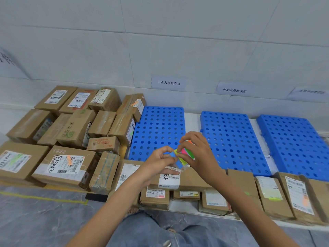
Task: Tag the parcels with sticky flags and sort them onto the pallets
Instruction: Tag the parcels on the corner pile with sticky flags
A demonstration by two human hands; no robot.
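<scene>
Above the knees (156,229), a flag pad (185,153) is clasped in the right grip (199,154), one blue flag (172,154) pinched by the left grip (156,163). The pallets (231,139) lie bare, with parcels (267,193) along their near edge; sorting is judged unstarted.

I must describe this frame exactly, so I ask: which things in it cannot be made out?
Head view only.
Rightmost wall sign: blurred, text unreadable.
Left wall sign: cut off by the left edge.
Sticky flag pad: partly covered by the right hand gripping it; left hand pinches its blue flag.
Parcel label below: partly hidden by the left hand.
Rightmost blue pallet: cut by the right edge.
</scene>
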